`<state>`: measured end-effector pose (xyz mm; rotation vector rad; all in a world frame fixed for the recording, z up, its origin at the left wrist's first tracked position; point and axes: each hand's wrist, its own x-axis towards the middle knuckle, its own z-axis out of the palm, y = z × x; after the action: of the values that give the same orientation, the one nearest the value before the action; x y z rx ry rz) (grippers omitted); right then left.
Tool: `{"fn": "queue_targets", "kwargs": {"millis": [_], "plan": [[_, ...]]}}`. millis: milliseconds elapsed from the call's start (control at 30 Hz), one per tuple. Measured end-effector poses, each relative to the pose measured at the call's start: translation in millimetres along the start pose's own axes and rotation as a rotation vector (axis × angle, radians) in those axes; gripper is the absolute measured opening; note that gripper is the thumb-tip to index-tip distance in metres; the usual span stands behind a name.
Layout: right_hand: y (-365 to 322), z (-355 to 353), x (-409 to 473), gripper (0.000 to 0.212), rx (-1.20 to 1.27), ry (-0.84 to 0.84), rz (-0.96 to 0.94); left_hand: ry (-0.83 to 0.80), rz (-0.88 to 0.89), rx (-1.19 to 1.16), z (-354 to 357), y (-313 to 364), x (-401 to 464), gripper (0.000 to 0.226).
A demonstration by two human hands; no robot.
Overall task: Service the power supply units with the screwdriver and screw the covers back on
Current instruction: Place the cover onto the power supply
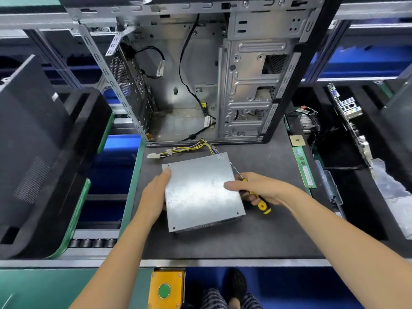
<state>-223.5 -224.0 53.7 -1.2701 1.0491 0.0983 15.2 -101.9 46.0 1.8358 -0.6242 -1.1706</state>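
Note:
A silver power supply unit (200, 192) lies flat on the dark work mat (256, 237), its metal cover on top and its yellow and black cable bundle (189, 149) trailing toward the case. My left hand (155, 195) holds the unit's left edge, thumb on the cover. My right hand (263, 188) grips a yellow and black screwdriver (259, 200); its thin shaft runs up along the unit's right edge, and the thumb rests on the cover.
An open empty computer case (200, 74) stands upright behind the unit. RAM sticks (304, 168) and a CPU (297, 140) lie on the mat's right edge, a motherboard (350, 121) stands in black foam beyond. Black foam trays (44, 152) fill the left. A yellow button box (166, 288) sits below.

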Motion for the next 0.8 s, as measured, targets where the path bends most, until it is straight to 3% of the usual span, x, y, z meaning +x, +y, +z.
{"fn": "queue_targets", "kwargs": {"millis": [167,267,333,433,633,800], "plan": [[-4.9,-1.2,-2.7,0.062,-0.062,0.013,-0.016,0.003,0.006,0.134,-5.8,-1.5,4.9,0.074],[-8.2,-4.5,-3.9,0.075,-0.134,0.099,-0.023,0.007,0.073,0.359,-15.5,0.5,11.3,0.074],[-12.0,-8.6,-6.6,0.076,-0.295,0.149,-0.026,0.006,0.131,0.455,-20.9,-0.1,16.8,0.063],[-14.8,-12.6,-7.9,0.067,-0.394,0.132,-0.028,-0.025,0.205,0.4,-14.4,-1.2,20.8,0.038],[-2.1,-0.6,-6.2,0.038,-0.071,0.085,-0.108,-0.044,0.168,0.277,-3.9,-3.6,11.7,0.049],[10.6,17.6,-9.8,0.042,0.188,0.236,-0.096,-0.048,0.103,0.092,4.1,2.0,2.5,0.046]]}}
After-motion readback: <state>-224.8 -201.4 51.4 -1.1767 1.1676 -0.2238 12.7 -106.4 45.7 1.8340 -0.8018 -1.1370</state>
